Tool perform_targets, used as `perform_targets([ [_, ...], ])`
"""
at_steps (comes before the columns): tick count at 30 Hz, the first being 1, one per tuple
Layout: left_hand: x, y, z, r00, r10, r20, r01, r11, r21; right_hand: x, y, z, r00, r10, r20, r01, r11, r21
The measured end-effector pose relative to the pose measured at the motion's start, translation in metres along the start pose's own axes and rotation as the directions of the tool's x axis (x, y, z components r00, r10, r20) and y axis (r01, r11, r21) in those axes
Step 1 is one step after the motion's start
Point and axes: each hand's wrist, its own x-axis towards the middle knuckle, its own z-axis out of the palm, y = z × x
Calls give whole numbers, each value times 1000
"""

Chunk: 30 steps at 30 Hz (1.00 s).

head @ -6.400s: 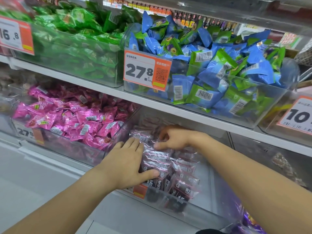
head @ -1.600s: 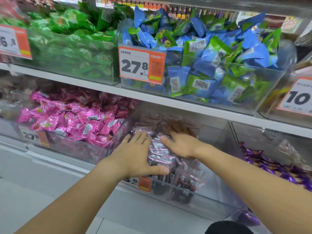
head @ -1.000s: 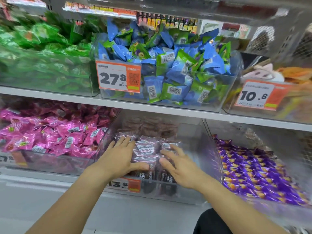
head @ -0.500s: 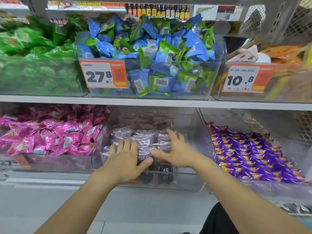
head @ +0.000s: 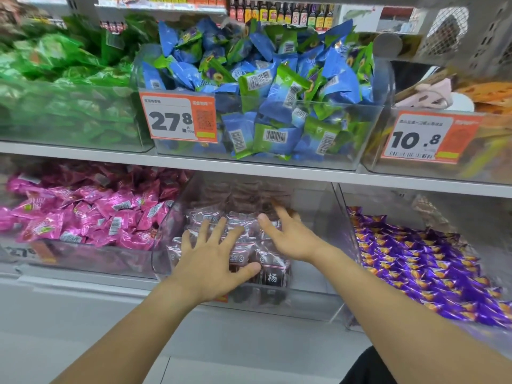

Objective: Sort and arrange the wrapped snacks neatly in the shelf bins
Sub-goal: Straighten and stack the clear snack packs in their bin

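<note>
Both hands (head: pixel 249 250) flat, fingers spread, on dark wrapped snacks (head: pixel 273 266) in clear bin (head: pixel 321 306)

Both hands have spread flat over the dark wrapped snacks (head: pixel 273 274) in the clear bin (head: pixel 318 303). The left hand (head: pixel 214 263) has slid toward 6 o'clock, and the right hand (head: pixel 291 236), earlier reaching deep at 12 o'clock, has drawn back.

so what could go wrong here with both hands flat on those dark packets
1. The left hand and right hand lie open on the stacked dark packets, gripping none; a sideways push could slide the rows out of line.
2. The clear bin has a low front wall, so packets near it might tip over the edge.
3. The blue and green packets in the bin above are heaped past its rim; a bump on lifting the arms could knock some down.
</note>
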Motion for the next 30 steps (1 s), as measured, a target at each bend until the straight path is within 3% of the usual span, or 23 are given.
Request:
perform_targets([
  [3,1,3,0,999,-21,-28,21,1000,-9,15,-3,-4,988,-21,-153,15,999,-39],
  [6,5,7,-2,996,14,-86,-13,1000,4,27,1,-14,966,35,-258,-63,993,-104],
  [12,13,1,1,992,108,-70,-110,994,-18,30,8,-11,928,183,-325,-157,982,104],
  [16,14,-2,-5,993,115,-41,-117,992,-50,26,6,-10,949,249,-194,-164,914,371],
  [22,12,-2,-6,992,126,1,-126,992,-18,-32,-8,13,943,309,121,-331,878,345],
  [26,11,-4,-9,987,158,22,-158,987,-3,-23,-8,27,952,301,56,-303,900,314],
  [30,8,-6,-13,984,171,47,-169,985,-43,-34,-6,19,950,266,164,-312,775,550],
])
